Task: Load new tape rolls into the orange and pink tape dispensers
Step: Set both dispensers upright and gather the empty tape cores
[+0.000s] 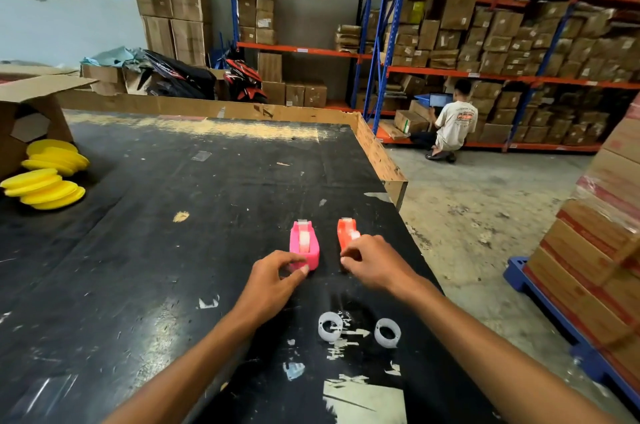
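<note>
Black table [173, 250]: dispensers [304, 245], seemingly cores [330, 326].

Two bare forearms, no sleeves, hands ungloved

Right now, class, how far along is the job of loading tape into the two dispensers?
Looks nearly done: the pink dispenser shows a tape roll seated in it, and the orange dispenser seems loaded too. Two bare rings, probably spent cores, lie nearer the person on the black table. In hand: the left hand touches the pink one, the right hand the orange. Left: probably only final settling.
</note>
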`<state>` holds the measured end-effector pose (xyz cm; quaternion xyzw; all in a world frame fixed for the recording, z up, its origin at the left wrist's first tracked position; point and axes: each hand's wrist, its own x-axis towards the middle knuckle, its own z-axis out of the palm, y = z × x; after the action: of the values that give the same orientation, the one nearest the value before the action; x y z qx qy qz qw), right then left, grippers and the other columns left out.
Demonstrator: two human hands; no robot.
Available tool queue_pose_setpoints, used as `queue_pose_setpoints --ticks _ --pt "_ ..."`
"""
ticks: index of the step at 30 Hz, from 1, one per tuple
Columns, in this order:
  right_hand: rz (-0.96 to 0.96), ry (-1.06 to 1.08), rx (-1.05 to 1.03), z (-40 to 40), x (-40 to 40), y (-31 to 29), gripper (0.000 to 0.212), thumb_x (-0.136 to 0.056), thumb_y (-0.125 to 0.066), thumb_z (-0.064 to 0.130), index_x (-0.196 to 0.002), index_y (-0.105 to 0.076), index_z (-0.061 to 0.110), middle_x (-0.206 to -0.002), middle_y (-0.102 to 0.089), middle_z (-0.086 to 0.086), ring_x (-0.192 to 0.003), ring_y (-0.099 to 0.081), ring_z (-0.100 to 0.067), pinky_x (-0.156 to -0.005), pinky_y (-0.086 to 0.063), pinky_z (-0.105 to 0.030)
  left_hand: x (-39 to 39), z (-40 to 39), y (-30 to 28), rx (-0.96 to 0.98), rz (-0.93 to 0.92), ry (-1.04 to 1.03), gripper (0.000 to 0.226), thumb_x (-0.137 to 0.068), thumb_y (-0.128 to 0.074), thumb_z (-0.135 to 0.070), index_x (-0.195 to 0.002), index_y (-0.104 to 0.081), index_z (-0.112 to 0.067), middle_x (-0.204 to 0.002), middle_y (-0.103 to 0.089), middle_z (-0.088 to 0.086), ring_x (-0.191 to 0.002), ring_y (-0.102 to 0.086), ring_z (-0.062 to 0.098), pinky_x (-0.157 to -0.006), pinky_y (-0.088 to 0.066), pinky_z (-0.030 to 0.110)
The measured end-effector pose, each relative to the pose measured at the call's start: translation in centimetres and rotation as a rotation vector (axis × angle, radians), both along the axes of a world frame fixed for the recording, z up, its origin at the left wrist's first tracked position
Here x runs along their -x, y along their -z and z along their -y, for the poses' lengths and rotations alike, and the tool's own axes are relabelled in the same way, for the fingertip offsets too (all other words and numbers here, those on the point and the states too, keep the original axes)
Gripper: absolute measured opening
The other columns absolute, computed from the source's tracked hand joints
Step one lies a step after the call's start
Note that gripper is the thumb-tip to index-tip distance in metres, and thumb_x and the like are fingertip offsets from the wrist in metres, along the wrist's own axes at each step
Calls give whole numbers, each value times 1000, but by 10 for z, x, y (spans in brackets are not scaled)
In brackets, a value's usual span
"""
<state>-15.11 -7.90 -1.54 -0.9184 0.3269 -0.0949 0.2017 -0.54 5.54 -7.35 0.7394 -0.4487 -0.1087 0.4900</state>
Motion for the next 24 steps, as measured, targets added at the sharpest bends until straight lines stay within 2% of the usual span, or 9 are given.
queue_pose_setpoints --ticks 2,4,6,8,11,17,21,24 --pt "-149 -3 6 -7 25 1 21 -88 -61 28 -101 -73 18 -108 -73 -6 -98 -68 -23 -87 -55 -43 9 -9 -2 -101 69 152 23 -83 -70 -25 -105 -74 -17 -96 -71 -5 -78 -63 -5 -73 -46 8" --pt "-289 -5 2 -15 49 1 26 -87 -63 36 -105 -71 19 -113 -71 -5 -99 -67 -22 -87 -55 -40 20 -15 -4 -173 130 272 32 -83 -70 -32 -112 -72 -18 -102 -71 -7 -81 -62 -12 -75 -45 4" --pt "-383 2 -1 -23 69 1 36 -84 -64 44 -113 -67 22 -119 -67 -6 -102 -64 -24 -86 -53 -37 31 -18 -5 -209 198 333 41 -84 -68 -38 -120 -67 -20 -108 -69 -4 -87 -62 -4 -79 -47 9" --pt "-426 6 1 -30 81 1 46 -80 -66 47 -120 -62 26 -124 -63 -5 -106 -62 -24 -86 -51 -36 40 -19 -4 -245 291 362 48 -83 -66 -45 -125 -63 -22 -111 -68 -3 -97 -62 7 -87 -50 22" --pt "-409 32 3 -38 88 6 45 -77 -70 44 -118 -62 27 -121 -64 -4 -104 -62 -25 -86 -53 -38 45 -19 2 -292 388 379 52 -80 -66 -49 -125 -63 -23 -116 -66 -4 -104 -62 12 -89 -51 33" --pt "-354 58 33 -43 81 13 33 -79 -70 36 -109 -65 24 -114 -66 -6 -100 -63 -27 -78 -49 -34 47 -27 12 -218 378 301 39 -82 -69 -40 -115 -70 -19 -110 -70 -2 -98 -66 16 -82 -53 31" --pt "-279 -25 9 -53 42 5 31 -80 -70 35 -105 -67 18 -107 -68 -5 -95 -65 -24 -83 -55 -43 19 -49 4 -196 352 184 31 -79 -71 -37 -105 -72 -20 -102 -72 -3 -88 -66 15 -80 -53 35" --pt "-232 -111 7 -61 -3 5 27 -78 -70 34 -95 -68 14 -98 -70 -8 -89 -66 -26 -81 -56 -49 -13 -69 -3 -229 335 76 32 -78 -72 -37 -105 -72 -19 -101 -73 -1 -87 -65 16 -80 -53 37"
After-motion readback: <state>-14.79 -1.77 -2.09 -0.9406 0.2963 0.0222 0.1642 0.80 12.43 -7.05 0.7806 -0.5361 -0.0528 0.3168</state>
